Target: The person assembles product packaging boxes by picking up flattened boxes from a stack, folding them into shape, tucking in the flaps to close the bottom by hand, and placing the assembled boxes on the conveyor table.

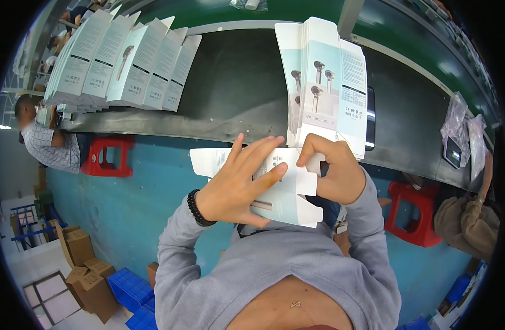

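Note:
A white and pale-blue folding carton is in front of my body, its end flaps standing out at the right. My left hand lies across the carton and grips it, fingers spread over its face and thumb at the near edge. At the right end my right hand is closed on a flap, index finger bent over it and the other fingers curled. Beyond my hands a stack of flat cartons, printed with a picture of a handheld device, lies on the dark bench.
Several opened-out cartons stand in a row at the bench's left. A phone and clear plastic bags lie at the right. Red stools flank me, with people beside them. Brown boxes and blue crates stand lower left.

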The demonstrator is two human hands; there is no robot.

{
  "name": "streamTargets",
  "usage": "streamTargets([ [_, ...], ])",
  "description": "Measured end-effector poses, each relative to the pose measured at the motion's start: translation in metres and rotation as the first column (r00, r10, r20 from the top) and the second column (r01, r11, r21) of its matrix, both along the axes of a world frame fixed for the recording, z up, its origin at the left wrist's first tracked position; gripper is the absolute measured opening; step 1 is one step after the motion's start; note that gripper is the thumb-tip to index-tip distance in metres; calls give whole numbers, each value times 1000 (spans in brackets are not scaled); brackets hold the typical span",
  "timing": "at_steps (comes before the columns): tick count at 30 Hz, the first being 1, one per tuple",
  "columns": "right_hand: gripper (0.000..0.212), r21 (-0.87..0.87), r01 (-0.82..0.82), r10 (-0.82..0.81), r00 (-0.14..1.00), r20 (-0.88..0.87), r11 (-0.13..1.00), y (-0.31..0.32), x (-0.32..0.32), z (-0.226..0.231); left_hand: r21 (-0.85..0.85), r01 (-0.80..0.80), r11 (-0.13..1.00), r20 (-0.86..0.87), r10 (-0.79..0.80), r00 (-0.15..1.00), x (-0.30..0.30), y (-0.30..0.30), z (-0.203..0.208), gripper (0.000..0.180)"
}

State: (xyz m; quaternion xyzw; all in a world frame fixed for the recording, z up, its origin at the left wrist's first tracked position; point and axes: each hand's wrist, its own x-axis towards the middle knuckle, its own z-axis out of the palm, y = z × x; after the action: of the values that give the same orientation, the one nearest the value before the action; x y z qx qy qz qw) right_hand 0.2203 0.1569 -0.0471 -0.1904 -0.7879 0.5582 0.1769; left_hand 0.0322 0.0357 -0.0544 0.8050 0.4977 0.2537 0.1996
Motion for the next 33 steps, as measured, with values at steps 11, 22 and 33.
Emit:
streamTargets([
  [11,69,-171,-45,-21,930,-368,984,-32,-10,-29,46,-503,863,686,339,644,-4,-13,-6,97],
  [22,26,71,512,-452,807,-380,856,-64,-46,-62,58,-761,646,637,563,527,7,4,-19,111],
  [33,20,-193,485,-522,799,-298,853,-74,-47,-75,108,-723,682,553,563,614,-4,-24,-30,83],
])
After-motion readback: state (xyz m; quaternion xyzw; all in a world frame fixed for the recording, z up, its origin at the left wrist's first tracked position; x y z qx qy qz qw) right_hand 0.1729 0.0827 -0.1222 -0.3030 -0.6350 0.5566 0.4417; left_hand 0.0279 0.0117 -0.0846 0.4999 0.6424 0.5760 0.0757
